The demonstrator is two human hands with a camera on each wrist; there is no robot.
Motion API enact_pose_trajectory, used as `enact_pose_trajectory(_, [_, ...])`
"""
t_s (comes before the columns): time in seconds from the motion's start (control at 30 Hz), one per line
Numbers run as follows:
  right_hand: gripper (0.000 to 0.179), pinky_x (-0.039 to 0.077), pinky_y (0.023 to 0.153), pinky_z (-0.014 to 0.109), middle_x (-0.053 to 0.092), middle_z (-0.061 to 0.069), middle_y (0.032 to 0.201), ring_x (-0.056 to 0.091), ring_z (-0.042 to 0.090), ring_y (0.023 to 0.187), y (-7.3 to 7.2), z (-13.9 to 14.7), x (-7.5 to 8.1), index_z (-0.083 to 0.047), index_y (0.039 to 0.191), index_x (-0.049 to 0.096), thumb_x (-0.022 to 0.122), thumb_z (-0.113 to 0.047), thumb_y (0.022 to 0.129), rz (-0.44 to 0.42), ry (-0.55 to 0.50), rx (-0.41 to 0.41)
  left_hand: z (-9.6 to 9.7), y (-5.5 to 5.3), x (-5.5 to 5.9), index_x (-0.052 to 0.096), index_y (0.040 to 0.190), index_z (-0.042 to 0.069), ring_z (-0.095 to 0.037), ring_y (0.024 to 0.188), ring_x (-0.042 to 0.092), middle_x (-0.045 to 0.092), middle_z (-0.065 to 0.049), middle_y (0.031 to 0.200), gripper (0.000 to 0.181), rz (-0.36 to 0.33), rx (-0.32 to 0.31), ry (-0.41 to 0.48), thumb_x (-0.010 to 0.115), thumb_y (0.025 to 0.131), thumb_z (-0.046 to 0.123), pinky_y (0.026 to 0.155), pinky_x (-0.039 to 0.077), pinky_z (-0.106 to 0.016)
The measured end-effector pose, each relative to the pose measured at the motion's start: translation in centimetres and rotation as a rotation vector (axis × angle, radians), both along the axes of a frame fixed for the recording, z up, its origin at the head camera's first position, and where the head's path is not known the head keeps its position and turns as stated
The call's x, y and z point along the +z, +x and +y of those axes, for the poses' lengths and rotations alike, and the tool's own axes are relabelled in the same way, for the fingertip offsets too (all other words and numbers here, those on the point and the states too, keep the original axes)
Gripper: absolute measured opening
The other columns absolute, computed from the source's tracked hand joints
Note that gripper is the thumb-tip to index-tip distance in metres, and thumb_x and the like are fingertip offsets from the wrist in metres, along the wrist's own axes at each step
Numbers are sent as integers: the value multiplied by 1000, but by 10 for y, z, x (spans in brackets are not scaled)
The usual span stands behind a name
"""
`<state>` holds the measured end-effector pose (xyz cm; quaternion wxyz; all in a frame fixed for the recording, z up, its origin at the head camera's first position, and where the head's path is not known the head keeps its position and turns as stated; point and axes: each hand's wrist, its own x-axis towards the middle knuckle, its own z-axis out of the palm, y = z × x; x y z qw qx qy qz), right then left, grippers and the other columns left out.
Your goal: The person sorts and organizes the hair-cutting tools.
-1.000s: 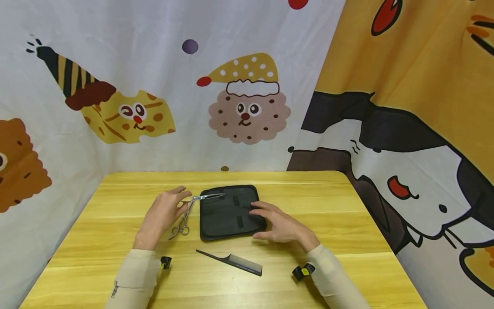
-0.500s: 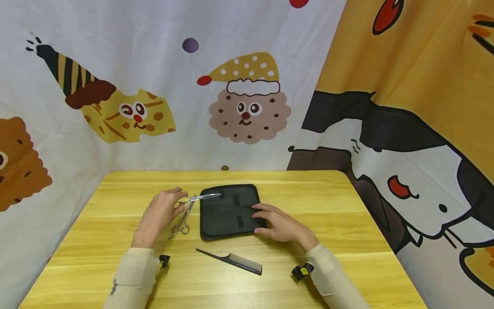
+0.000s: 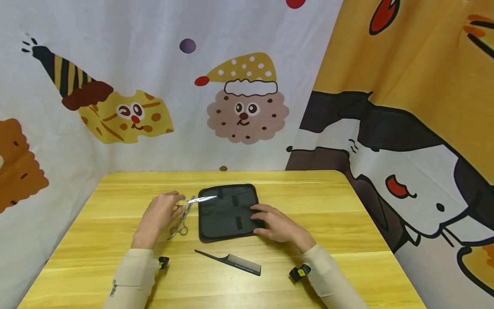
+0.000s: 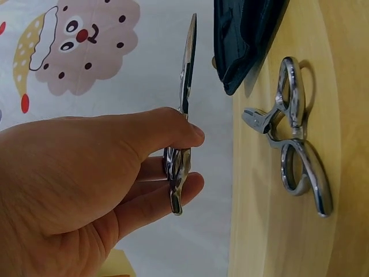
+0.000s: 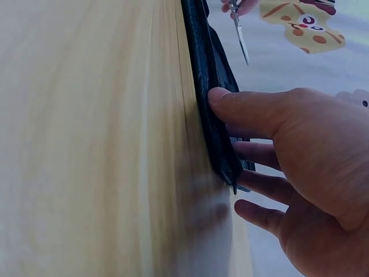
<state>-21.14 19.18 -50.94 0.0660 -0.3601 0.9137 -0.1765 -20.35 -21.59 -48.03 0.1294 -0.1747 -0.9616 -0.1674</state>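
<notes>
My left hand pinches a pair of silver hair scissors by the handles, thumb against fingers. In the left wrist view the held scissors stand clear above the table, blades together. In the head view their blades lie over the upper left of a black zip case, which is spread flat with small elastic loops. A second pair of scissors rests on the table beside the case's left edge. My right hand rests on the case's right side, with thumb at the zipped edge and fingers loosely spread.
A black tail comb lies on the wooden table in front of the case. Behind the table hangs a cartoon-printed cloth. A small black camera is strapped at each wrist.
My left hand has drawn the scissors slightly left and down over the case. The right hand has settled onto the case's right side. The comb and second scissors lie where they were.
</notes>
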Motion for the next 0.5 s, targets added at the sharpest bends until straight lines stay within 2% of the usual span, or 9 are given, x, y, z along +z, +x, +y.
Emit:
enact_pose_trajectory(0.27, [42,51,130,54,55,16,171,54,38,160,0,-1,1,-7,143,76,81,-29,107,22,9,2,1,-2,-4,84,117,-3,-40,80,81,83,-23,108,23,28,38,16,83,94,-3,68,67,-52])
enact_pose_trajectory(0.5, [43,51,131,53,54,16,173,54,37,161,0,-2,0,-8,144,76,80,-29,108,-6,1,-2,5,-6,-6,85,116,-1,-39,83,81,84,-23,107,20,-19,61,12,87,96,3,69,67,-52])
